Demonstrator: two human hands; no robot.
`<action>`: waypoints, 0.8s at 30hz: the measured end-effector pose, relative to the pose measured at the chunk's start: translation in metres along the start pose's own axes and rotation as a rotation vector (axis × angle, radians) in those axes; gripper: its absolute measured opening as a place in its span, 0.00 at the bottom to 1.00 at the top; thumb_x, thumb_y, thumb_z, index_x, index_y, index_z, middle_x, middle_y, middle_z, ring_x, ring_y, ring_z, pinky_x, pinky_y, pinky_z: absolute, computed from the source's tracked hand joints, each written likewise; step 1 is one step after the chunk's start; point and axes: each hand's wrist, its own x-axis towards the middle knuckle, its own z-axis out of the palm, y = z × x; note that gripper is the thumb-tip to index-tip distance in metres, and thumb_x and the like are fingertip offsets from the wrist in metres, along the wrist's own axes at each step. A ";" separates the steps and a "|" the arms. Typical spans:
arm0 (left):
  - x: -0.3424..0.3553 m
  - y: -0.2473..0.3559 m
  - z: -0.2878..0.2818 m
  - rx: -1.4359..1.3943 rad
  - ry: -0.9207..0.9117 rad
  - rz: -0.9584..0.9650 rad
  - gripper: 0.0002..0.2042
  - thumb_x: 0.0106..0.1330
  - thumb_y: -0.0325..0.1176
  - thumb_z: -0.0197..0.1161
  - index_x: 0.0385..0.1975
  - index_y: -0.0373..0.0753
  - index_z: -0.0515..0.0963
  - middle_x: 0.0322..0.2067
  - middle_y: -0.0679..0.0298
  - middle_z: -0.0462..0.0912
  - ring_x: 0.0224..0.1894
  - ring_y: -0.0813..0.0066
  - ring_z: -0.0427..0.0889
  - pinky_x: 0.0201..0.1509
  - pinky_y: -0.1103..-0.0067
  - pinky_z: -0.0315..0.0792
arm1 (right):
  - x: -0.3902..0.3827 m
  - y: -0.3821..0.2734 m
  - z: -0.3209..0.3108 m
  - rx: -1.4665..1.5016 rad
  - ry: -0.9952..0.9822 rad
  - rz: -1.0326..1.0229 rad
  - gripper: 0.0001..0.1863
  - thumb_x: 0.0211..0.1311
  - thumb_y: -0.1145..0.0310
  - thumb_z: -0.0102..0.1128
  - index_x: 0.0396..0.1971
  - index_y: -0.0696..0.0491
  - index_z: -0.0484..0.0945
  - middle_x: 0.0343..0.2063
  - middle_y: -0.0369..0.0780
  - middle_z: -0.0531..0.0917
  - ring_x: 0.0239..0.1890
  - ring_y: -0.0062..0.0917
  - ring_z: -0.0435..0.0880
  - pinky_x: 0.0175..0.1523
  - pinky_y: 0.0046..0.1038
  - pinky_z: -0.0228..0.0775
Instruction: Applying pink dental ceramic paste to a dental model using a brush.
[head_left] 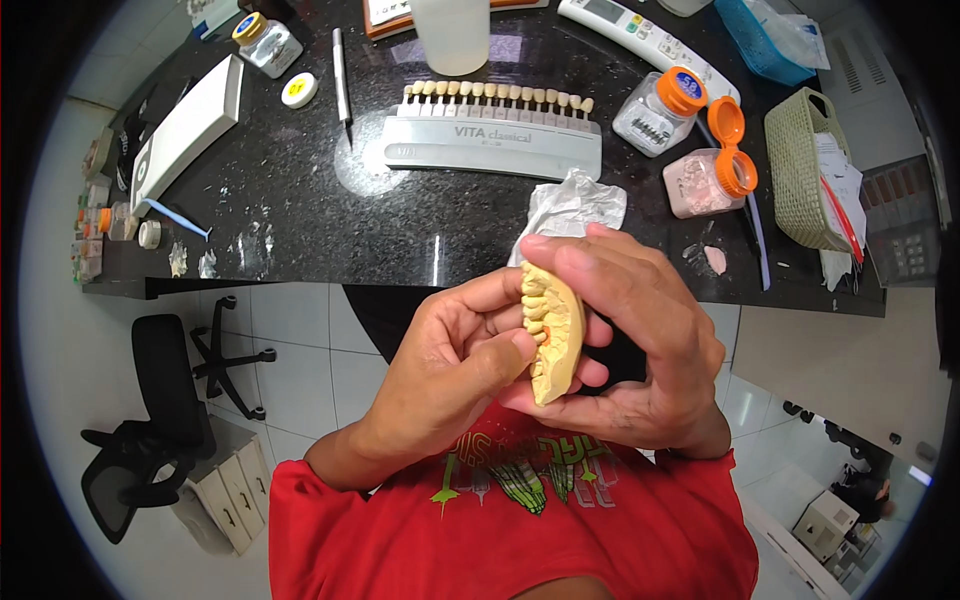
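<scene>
Both of my hands hold a yellow plaster dental cast [565,340] in front of my chest, just off the near edge of the dark counter. It stands on end, with its row of teeth toward the left and a small orange-red mark among them. My left hand [430,365] is closed on the cast, its thumb pressing the teeth and its index finger behind the upper part. From the other side, my right hand [655,330] wraps round it, fingertips at the top end and palm under the lower end. Part of the cast's back is hidden by my fingers.
On the speckled black counter [290,215], crumpled white tissue [575,205] lies just beyond my hands. Behind it are a tooth shade guide [490,150] and translucent cup [450,40]. Orange-capped jars [655,115], an opened pink-powder jar [695,185] and a woven basket [790,165] stand right.
</scene>
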 end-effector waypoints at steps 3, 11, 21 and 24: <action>-0.001 -0.004 -0.001 0.080 0.057 0.051 0.21 0.67 0.26 0.52 0.59 0.26 0.60 0.47 0.49 0.77 0.47 0.60 0.82 0.53 0.73 0.76 | -0.001 0.002 -0.001 0.130 -0.028 0.044 0.41 0.35 0.68 0.80 0.54 0.59 0.69 0.48 0.50 0.80 0.50 0.40 0.81 0.57 0.43 0.71; -0.002 -0.012 -0.008 0.119 0.158 0.043 0.28 0.65 0.36 0.62 0.58 0.25 0.61 0.47 0.48 0.77 0.48 0.59 0.81 0.53 0.72 0.76 | -0.018 0.006 -0.013 0.348 -0.036 0.103 0.39 0.41 0.69 0.77 0.56 0.59 0.69 0.53 0.47 0.77 0.54 0.39 0.78 0.60 0.43 0.68; 0.026 -0.031 0.020 0.240 0.170 0.281 0.24 0.67 0.35 0.59 0.58 0.31 0.58 0.48 0.45 0.74 0.43 0.57 0.83 0.47 0.68 0.83 | -0.028 0.033 -0.124 -0.325 0.354 0.411 0.09 0.55 0.78 0.64 0.37 0.60 0.79 0.33 0.42 0.83 0.30 0.26 0.84 0.34 0.20 0.75; 0.032 -0.037 0.021 0.335 0.246 0.354 0.23 0.67 0.32 0.58 0.57 0.34 0.58 0.51 0.42 0.72 0.46 0.57 0.82 0.48 0.70 0.82 | -0.024 0.049 -0.127 -0.532 -0.007 0.451 0.11 0.55 0.78 0.63 0.39 0.57 0.79 0.34 0.39 0.83 0.29 0.22 0.82 0.36 0.20 0.74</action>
